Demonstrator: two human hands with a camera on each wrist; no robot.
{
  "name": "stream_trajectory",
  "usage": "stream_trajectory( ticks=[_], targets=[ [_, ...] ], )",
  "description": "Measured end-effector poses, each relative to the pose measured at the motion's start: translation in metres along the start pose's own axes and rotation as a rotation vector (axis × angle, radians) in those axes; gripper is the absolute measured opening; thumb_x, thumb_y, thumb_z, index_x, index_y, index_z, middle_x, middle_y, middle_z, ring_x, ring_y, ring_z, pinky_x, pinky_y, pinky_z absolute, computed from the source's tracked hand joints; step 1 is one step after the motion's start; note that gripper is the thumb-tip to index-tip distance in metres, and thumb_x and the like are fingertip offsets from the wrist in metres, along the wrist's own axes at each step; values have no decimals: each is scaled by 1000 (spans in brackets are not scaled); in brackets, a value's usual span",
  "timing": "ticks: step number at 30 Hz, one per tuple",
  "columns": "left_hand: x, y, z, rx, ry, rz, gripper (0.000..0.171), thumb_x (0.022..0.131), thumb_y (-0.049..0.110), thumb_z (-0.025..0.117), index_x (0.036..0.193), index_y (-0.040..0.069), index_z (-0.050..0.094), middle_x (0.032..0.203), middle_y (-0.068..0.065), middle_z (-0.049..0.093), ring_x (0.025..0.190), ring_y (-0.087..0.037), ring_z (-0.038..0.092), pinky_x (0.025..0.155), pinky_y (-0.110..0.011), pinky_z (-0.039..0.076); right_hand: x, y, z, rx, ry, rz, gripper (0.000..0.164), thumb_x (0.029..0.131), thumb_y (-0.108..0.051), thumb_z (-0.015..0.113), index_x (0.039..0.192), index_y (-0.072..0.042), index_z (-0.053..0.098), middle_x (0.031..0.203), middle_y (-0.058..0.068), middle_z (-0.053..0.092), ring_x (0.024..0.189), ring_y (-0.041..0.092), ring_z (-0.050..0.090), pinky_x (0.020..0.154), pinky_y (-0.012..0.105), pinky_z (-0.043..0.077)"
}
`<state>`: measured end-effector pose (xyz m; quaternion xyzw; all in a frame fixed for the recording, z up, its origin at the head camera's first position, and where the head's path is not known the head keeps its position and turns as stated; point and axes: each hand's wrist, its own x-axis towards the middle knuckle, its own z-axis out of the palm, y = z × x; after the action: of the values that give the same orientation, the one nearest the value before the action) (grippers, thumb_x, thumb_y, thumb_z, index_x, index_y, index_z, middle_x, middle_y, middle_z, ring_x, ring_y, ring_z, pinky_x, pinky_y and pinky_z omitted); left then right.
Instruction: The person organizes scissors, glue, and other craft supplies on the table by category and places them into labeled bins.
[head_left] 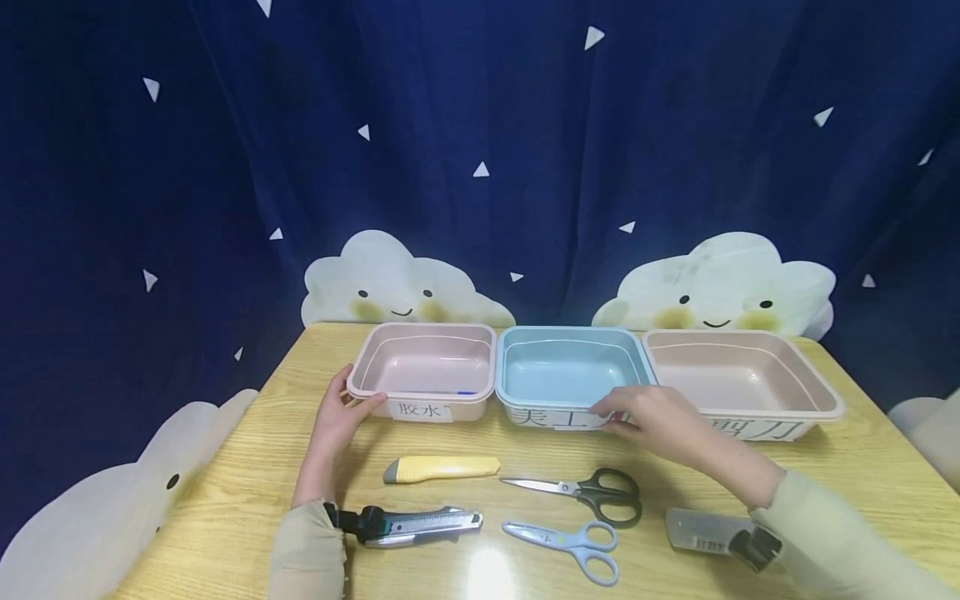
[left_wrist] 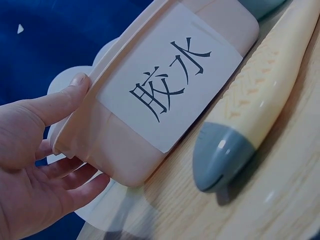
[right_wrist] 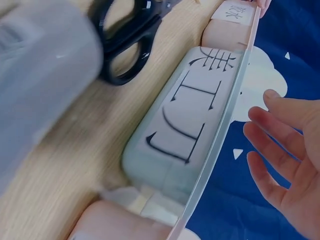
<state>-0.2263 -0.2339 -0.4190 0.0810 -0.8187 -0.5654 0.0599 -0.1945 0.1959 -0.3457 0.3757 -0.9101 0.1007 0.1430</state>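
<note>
My left hand (head_left: 336, 427) grips the left front corner of a pink bin (head_left: 420, 328), its thumb on the rim and the other fingers curled below it, as the left wrist view shows. A white label (left_wrist: 175, 75) is stuck on that bin's front. My right hand (head_left: 663, 423) hovers by the front of the blue bin (head_left: 573, 332), covering part of its label. In the right wrist view its loosely bent fingers hold nothing, apart from the blue rim. Nearest the left hand on the table lies a yellow utility knife (head_left: 446, 468).
A second pink bin (head_left: 750, 337) stands at the right end of the row. On the table (head_left: 240, 508) lie black-handled scissors (head_left: 611, 497), light blue scissors (head_left: 570, 542), a silver utility knife (head_left: 431, 525) and a translucent labelled container (head_left: 701, 531). A dark blue curtain (head_left: 480, 100) hangs behind.
</note>
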Motion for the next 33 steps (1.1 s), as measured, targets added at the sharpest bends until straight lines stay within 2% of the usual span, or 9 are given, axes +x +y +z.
stream_trajectory(
  ticks=[6,10,15,18,25,29,33],
  targets=[
    [-1,1,0,-11,-1,-6,85,79,24,71,145,14,19,142,-15,30,128,-34,33,100,-46,38,-26,7,-6,-52,4,-5,23,69,-14,75,91,-20,71,83,-9,68,71,7,63,62,27,52],
    [-1,2,0,-15,4,-4,85,78,24,71,145,15,20,143,-14,30,128,-34,33,100,-46,38,-44,11,-10,-40,-7,8,23,69,-20,75,92,-21,69,83,-12,66,70,4,60,61,26,51],
    [0,2,0,5,5,-11,85,78,27,71,145,15,19,144,-14,29,128,-34,32,101,-48,36,-66,19,-10,-29,47,1,24,66,-20,77,87,-23,66,76,-17,62,67,-2,55,55,22,47],
    [0,2,-2,4,0,-12,86,79,28,71,145,15,19,144,-14,29,128,-34,32,101,-47,37,-79,24,-9,-36,41,20,24,65,-23,78,87,-24,66,76,-19,61,66,-3,53,53,21,45],
    [0,6,-3,1,-2,0,84,80,28,70,146,16,18,144,-14,29,129,-34,31,101,-48,36,-108,28,-8,-2,-77,136,32,66,-42,77,92,-27,66,80,-21,58,70,-4,52,54,21,44],
    [-2,6,-2,4,-2,-6,83,80,26,69,145,15,19,143,-14,30,128,-34,32,101,-48,36,-126,31,-6,16,-172,184,47,61,-57,73,96,-28,64,84,-21,56,73,-4,51,53,21,42],
    [-3,4,-1,7,-2,-6,82,81,26,69,145,16,19,143,-13,30,129,-34,32,101,-48,36,-141,35,-1,48,-245,194,57,56,-62,72,99,-27,62,87,-21,53,74,-5,47,54,21,40]
  ],
)
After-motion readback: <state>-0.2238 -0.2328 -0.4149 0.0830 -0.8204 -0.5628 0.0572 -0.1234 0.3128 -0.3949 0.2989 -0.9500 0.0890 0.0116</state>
